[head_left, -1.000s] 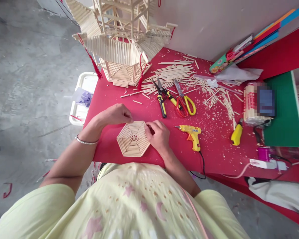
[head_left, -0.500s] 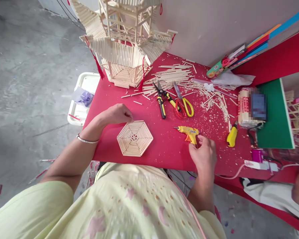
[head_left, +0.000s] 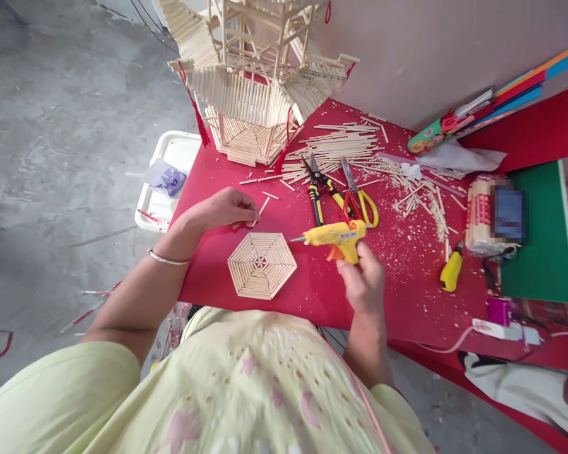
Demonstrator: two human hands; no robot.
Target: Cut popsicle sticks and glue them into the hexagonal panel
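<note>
My right hand grips the handle of a yellow hot glue gun, its nozzle pointing left. Between the fingertips of my left hand is a short wooden stick, tilted up to the right. Just below that hand, a flat hexagonal panel of wooden sticks lies on the red table. Another short stick lies loose beyond my left fingertips. Behind the glue gun are black-and-yellow pliers-like cutters and scissors with red and yellow handles.
A tiered wooden-stick pagoda model with red tassels stands at the back. Loose sticks and crumbs cover the table behind the tools. Rightward lie a yellow utility knife, a bundle of sticks and a white power strip. Another person's arm shows at far right.
My right hand has lifted the glue gun off the table and brought it left, near the panel. A short stick now shows in my left fingers. The view has shifted slightly.
</note>
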